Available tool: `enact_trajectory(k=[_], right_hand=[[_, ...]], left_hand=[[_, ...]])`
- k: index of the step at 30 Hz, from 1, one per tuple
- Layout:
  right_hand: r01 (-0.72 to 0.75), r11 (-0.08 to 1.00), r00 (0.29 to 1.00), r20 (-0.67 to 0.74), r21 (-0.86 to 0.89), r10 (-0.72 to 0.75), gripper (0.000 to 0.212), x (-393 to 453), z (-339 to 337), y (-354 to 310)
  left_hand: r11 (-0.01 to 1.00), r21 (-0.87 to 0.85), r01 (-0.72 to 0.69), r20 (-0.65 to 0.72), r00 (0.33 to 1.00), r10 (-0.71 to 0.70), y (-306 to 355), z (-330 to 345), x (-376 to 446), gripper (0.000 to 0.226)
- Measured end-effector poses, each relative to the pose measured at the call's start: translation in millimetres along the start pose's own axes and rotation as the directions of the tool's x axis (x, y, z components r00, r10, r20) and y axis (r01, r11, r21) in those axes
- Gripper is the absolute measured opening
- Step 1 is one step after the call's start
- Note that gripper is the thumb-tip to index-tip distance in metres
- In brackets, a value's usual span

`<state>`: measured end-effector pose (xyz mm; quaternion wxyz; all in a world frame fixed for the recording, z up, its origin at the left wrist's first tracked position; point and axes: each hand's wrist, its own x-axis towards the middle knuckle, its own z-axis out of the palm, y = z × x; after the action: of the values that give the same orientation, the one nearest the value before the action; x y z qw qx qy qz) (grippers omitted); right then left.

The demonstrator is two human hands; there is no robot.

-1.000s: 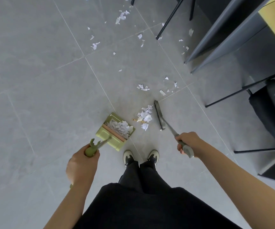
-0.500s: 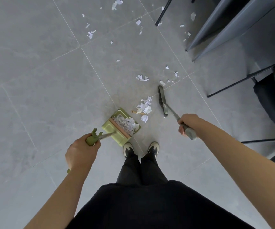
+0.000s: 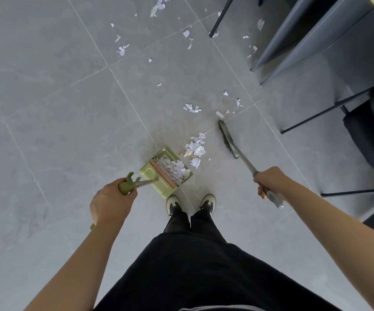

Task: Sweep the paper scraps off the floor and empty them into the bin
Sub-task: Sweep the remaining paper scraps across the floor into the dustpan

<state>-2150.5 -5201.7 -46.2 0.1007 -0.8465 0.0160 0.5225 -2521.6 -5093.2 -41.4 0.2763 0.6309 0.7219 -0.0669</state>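
Right, your paper scraps [image 3: 196,150] are white, torn and crumpled; the main pile sits on the grey tiled floor [image 3: 47,108] btwn the dustpan mouth and the broom head, w/ looser bits scattered farther up toward the chair legs [image 3: 220,17]. The green dustpan [image 3: 166,173] rests on the floor just ahead of your shoes [image 3: 174,204], already holding a heap of scraps. Your left hand [image 3: 109,204] is closed tight round the dustpan's green handle. Your right hand [image 3: 271,181] is fisted round the grey broom [image 3: 228,140] handle, bristles down on the floor just right of the pile.
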Motion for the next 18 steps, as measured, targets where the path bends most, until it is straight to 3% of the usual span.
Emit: enact_trajectory(k=[6, 14, 18], right_hand=[[0.097, 0.862, 0.995, 0.023, -0.497, -0.098, 0.015, 2, 8, 2], [0.223, 0.773, 0.961, 0.267, -0.594, -0.072, 0.021, -35, 34, 1], [0.299, 0.681, 0.943, 0.314, -0.669, -0.105, 0.014, -60, 52, 3]], left_hand=[[1.0, -0.01, -0.008, -0.019, 1.0, 0.007, 6, 6, -1, 0.007], [0.998, -0.065, -0.019, -0.035, 0.999, 0.017, 38, 22, 5, 0.01], [0.996, -0.092, -0.016, -0.037, 0.999, 0.012, 52, 32, 2, 0.01]])
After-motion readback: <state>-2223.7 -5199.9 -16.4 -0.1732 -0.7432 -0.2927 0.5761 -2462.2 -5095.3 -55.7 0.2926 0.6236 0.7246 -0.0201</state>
